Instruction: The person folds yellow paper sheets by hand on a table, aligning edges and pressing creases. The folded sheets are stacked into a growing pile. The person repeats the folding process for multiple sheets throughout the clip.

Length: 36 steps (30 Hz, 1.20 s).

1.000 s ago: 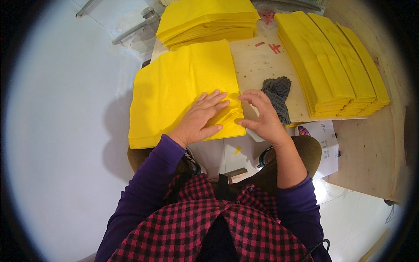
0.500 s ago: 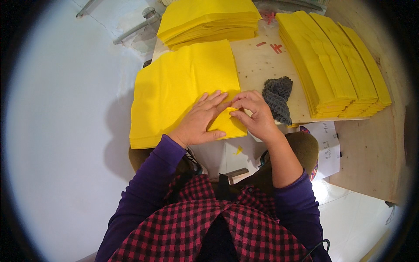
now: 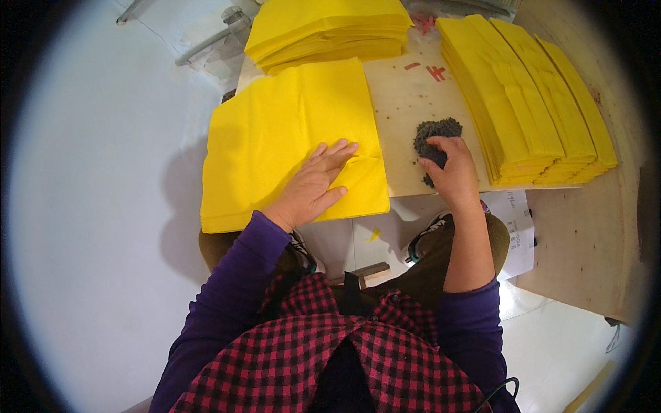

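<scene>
My left hand (image 3: 313, 184) lies flat, fingers spread, on the near right part of a stack of yellow fabric sheets (image 3: 275, 131). A crease runs across the top sheet beside its fingertips. To the right, my right hand (image 3: 452, 172) has its fingers curled round a crumpled dark grey waffle-textured cloth (image 3: 434, 134), which rests on the wooden table (image 3: 403, 103). Part of the cloth is hidden behind the fingers.
A second yellow stack (image 3: 327, 34) stands at the back of the table. On the right are several folded yellow piles (image 3: 506, 96) side by side, near a wooden panel (image 3: 585, 241). A small yellow scrap (image 3: 372, 235) lies on the floor below the table edge.
My right hand has let go of the lifted corner of the yellow sheet and moved right onto the grey cloth. The corner now lies down. My left hand stays on the stack.
</scene>
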### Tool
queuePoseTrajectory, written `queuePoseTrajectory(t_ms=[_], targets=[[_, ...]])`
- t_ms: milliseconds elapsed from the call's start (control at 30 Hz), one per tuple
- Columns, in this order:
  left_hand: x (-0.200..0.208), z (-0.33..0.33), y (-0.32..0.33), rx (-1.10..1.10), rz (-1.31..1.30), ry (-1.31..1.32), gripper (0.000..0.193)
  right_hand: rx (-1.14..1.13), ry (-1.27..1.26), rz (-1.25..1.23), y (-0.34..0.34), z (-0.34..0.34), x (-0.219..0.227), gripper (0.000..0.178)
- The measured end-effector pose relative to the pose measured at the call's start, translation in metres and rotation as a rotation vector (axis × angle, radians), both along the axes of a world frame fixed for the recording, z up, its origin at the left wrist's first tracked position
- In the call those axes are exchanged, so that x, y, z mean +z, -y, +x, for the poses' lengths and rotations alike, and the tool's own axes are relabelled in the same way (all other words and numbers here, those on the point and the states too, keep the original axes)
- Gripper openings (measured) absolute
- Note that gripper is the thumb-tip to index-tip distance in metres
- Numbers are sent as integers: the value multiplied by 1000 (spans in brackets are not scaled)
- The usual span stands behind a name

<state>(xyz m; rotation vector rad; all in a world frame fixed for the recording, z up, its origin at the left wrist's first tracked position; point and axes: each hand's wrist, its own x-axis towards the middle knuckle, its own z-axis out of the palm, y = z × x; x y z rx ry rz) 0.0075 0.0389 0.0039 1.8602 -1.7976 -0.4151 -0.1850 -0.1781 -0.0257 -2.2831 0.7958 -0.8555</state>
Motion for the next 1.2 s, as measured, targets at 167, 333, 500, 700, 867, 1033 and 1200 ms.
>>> queuePoseTrajectory(t_ms=[167, 333, 500, 700, 867, 1033, 1200], targets=[[0, 0, 1, -14, -2, 25, 63, -36, -322, -2, 6, 4, -12, 14], [-1, 1, -1, -2, 7, 17, 62, -11, 16, 94, 1, 9, -2, 8], [-1, 1, -1, -8, -17, 3, 61, 578, 83, 475, -20, -5, 16, 13], [0, 0, 0, -3, -20, -19, 59, 638, 9, 550, -38, 14, 2, 13], [0, 0, 0, -12, -8, 12, 60, 651, 29, 541, -37, 15, 3, 10], [4, 2, 0, -85, -9, 141, 61, 673, 106, 530, -40, 22, 8, 10], [7, 3, 1, -111, -1, 158, 78, 657, 155, 482, -43, 27, 15, 10]])
